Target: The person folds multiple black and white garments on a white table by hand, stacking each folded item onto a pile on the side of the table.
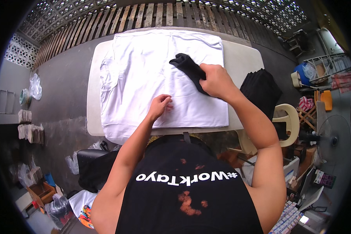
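White fabric garments (137, 70) lie spread over a pale table (242, 58) in front of me, with folds and a gathered part along their left side. My right hand (218, 80) grips a rolled or folded length of black cloth (188, 68) above the right half of the white fabric. One end of that cloth points up and to the left. Just over the fabric's near part is my left hand (161, 106), its fingers loosely curled and nothing visible in them. Beyond my right forearm, a pile of folded black cloth (260, 87) hangs over the table's right edge.
A cream plastic chair (292, 125) stands by the table's right corner, with a fan (335, 140) farther right. Slatted wooden pallets (152, 14) line the far side. Newspaper-like bundles (30, 133) sit on the floor at left. A black seat (90, 159) is near my left elbow.
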`<state>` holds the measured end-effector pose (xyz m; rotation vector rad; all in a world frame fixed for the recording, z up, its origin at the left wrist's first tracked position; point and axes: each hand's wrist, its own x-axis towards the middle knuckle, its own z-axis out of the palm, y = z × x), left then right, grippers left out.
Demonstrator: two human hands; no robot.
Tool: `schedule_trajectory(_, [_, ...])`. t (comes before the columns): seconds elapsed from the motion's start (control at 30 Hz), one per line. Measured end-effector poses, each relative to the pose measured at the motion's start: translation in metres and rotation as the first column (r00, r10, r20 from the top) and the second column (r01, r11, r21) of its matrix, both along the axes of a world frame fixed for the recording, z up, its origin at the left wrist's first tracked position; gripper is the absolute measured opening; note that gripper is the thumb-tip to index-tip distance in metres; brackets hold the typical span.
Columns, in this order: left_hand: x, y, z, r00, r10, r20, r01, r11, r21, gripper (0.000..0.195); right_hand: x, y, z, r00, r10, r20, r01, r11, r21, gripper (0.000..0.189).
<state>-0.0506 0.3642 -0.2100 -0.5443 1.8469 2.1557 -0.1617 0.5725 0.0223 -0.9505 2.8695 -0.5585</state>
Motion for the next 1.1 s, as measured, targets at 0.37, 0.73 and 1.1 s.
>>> schedule_trajectory(0.37, [-0.040, 0.016, -0.017, 0.935, -0.155, 0.318, 0.020, 0.920, 0.391, 0.051, 0.148, 0.061, -0.182, 0.950, 0.125, 0.285, -0.103, 0.990, -0.094, 0.011])
schedule_trajectory(0.73, [-0.051, 0.052, 0.064, 0.986, -0.151, 0.076, 0.096, 0.870, 0.484, 0.026, 0.088, 0.116, -0.202, 0.366, 0.256, 0.895, 0.869, 0.251, -0.427, 0.061])
schedule_trajectory(1.1, [-0.110, 0.115, 0.161, 0.965, -0.233, -0.122, 0.261, 0.809, 0.526, 0.046, 0.031, 0.203, -0.074, 0.563, 0.326, 0.759, 0.746, 0.195, -0.637, 0.066])
